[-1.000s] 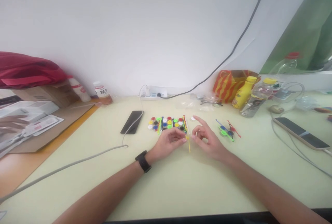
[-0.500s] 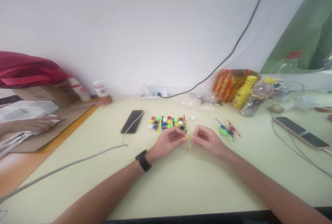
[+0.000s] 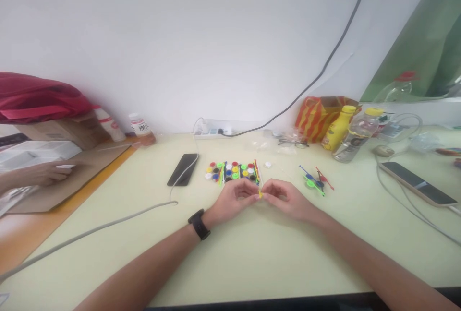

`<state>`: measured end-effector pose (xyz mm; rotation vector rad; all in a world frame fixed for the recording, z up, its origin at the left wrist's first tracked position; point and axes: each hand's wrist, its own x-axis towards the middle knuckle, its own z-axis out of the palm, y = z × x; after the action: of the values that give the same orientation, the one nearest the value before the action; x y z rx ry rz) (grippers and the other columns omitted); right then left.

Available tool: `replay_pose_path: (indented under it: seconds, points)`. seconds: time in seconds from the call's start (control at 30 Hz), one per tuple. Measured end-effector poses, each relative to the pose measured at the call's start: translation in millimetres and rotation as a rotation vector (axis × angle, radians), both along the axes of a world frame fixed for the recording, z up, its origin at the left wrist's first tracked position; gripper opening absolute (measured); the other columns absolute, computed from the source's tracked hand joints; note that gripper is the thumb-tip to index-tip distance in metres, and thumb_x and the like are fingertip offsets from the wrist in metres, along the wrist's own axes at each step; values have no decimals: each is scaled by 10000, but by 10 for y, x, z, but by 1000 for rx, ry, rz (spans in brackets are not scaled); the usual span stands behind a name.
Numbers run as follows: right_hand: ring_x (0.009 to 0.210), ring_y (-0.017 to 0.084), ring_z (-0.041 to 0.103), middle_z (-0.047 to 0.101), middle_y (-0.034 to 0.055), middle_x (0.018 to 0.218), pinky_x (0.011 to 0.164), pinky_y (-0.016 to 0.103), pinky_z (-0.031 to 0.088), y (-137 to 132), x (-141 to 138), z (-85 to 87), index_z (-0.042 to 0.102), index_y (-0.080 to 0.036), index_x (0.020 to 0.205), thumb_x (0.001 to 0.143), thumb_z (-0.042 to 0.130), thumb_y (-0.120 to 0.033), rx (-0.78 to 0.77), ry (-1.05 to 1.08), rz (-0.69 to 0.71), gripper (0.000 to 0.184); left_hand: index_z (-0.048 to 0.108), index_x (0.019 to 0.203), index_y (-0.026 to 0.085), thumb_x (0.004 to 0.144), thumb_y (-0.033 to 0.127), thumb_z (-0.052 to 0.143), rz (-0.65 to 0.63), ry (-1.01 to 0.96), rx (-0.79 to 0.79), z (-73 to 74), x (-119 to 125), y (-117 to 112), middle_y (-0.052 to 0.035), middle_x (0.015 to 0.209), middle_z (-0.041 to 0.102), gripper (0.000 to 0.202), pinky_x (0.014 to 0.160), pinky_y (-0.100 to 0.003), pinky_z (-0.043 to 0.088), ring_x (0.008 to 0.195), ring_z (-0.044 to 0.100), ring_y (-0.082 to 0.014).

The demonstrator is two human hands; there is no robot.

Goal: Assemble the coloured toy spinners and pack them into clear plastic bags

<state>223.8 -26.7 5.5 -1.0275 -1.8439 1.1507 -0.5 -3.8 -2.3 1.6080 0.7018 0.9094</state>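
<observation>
Near the front edge of the pale table (image 3: 252, 263), the left hand (image 3: 233, 199) and right hand (image 3: 286, 199) meet, fingers curled in. Both sets of fingertips pinch a small yellow piece (image 3: 260, 195) between them. Just beyond sit the coloured caps (image 3: 232, 171), with a dark phone (image 3: 183, 169) to their left and loose coloured sticks (image 3: 317, 181) to their right. Far left, another person's hand (image 3: 43, 174) rests on cardboard (image 3: 90, 167).

Both hands meet mid-desk (image 3: 252, 258): left hand (image 3: 233, 200) and right hand (image 3: 287, 200) pinch one small yellow piece (image 3: 260, 195) between fingertips. Coloured caps (image 3: 232, 171) sit just behind them, toward the desk's far edge. Black phone (image 3: 183, 169) is left of the caps, loose coloured sticks (image 3: 316, 180) right. Another person's hand (image 3: 45, 173) rests at the left edge.
</observation>
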Motion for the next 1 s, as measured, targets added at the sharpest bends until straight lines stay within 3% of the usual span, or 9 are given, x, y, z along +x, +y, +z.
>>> replay_pose_path:
  seconds: [0.2, 0.33, 0.47, 0.57, 0.7, 0.8, 0.83, 0.9, 1.0]
  points:
    - [634, 144, 481, 570, -8, 717, 584, 278, 375, 6, 39, -6, 619, -214, 851, 936, 614, -387, 79, -87, -4, 193, 695, 1043, 171, 882, 391, 757, -2, 69, 62, 27, 10, -13, -95, 1044, 728, 280, 903, -375, 571, 946, 706, -214]
    - [571, 129, 424, 483, -38, 609, 554, 273, 307, 83, 180, -17, 499, -213, 695, 858, 605, -267, 148, -247, -111, 202, 701, 1090, 195, 918, 418, 701, 38, 163, 144, 55, 4, -3, -87, 1097, 713, 282, 861, -344, 568, 930, 686, -200]
    - [526, 124, 370, 410, -40, 519, 548, 292, 226, 138, 358, 36, 359, -206, 572, 765, 590, -212, 241, -564, -296, 301, 704, 1045, 191, 943, 413, 661, 46, 209, 165, 51, 3, 12, -75, 1036, 715, 249, 813, -322, 558, 873, 673, -184]
    - [512, 132, 389, 449, -14, 507, 552, 304, 189, 161, 481, 85, 331, -197, 542, 743, 605, -228, 233, -869, -362, 341, 705, 1016, 186, 945, 402, 656, 36, 234, 175, 46, 10, 9, -68, 982, 715, 233, 779, -308, 550, 842, 664, -179]
    - [555, 164, 498, 582, 29, 612, 577, 292, 228, 208, 648, 120, 456, -199, 601, 786, 610, -277, 137, -1140, -409, 253, 703, 997, 185, 947, 395, 649, 35, 261, 177, 56, 14, -1, -67, 982, 715, 223, 785, -309, 546, 853, 666, -182]
    - [673, 209, 600, 651, 61, 743, 599, 288, 256, 250, 738, 121, 576, -198, 781, 791, 596, -197, 121, -1280, -531, 22, 702, 991, 184, 947, 396, 647, 31, 272, 176, 63, 12, -1, -67, 988, 716, 223, 790, -312, 543, 855, 665, -181]
    - [705, 218, 616, 660, 66, 770, 603, 289, 263, 260, 747, 113, 591, -198, 842, 786, 588, -159, 127, -1299, -574, 68, 703, 990, 184, 946, 396, 648, 29, 274, 174, 63, 12, 0, -67, 986, 717, 223, 790, -311, 543, 855, 664, -181]
    - [749, 223, 623, 672, 70, 821, 617, 295, 288, 270, 721, 75, 595, -203, 913, 799, 567, -126, 175, -1262, -623, 140, 705, 984, 185, 944, 397, 650, 29, 276, 171, 62, 11, 3, -67, 982, 719, 222, 786, -310, 542, 853, 664, -181]
    - [884, 241, 621, 685, 83, 969, 699, 319, 369, 262, 600, -33, 601, -214, 965, 862, 550, -173, 366, -1101, -597, 122, 708, 985, 187, 943, 393, 653, 33, 272, 175, 58, 12, 5, -65, 983, 722, 218, 786, -307, 542, 856, 665, -180]
